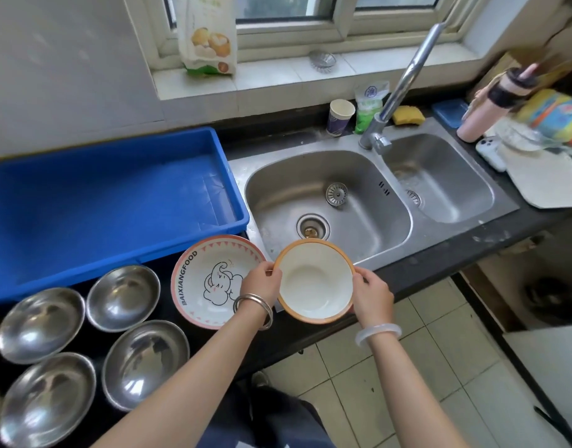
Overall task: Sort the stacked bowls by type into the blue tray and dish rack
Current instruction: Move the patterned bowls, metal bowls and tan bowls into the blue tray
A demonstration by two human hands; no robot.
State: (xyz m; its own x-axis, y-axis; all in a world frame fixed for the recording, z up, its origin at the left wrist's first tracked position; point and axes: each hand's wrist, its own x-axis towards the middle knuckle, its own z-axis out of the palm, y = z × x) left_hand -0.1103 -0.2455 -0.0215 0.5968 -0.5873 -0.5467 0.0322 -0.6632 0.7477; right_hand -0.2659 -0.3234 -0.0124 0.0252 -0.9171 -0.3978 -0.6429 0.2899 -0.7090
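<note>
The round white bowl with an orange rim (314,282) is plain inside. The big white bowl with a pink rim (210,279) has pink triangles and a drawn elephant. The far-left plastic tray (100,202) is blue.

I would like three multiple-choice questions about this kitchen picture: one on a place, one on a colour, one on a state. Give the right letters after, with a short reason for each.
1. Where does the elephant bowl stand?
A. in the sink
B. on the counter, just in front of the blue tray
C. on the window sill

2. What colour is the rim of the held bowl?
A. orange
B. green
C. black

3. How is the held bowl gripped?
A. by the left hand only
B. by the right hand only
C. by both hands, one on each side of the rim

Answers:
1 B: it sits on the dark counter below the tray's front edge, beside the steel bowls.
2 A: an orange band runs round the white inside.
3 C: fingers of each hand close on opposite sides of the rim.
</note>
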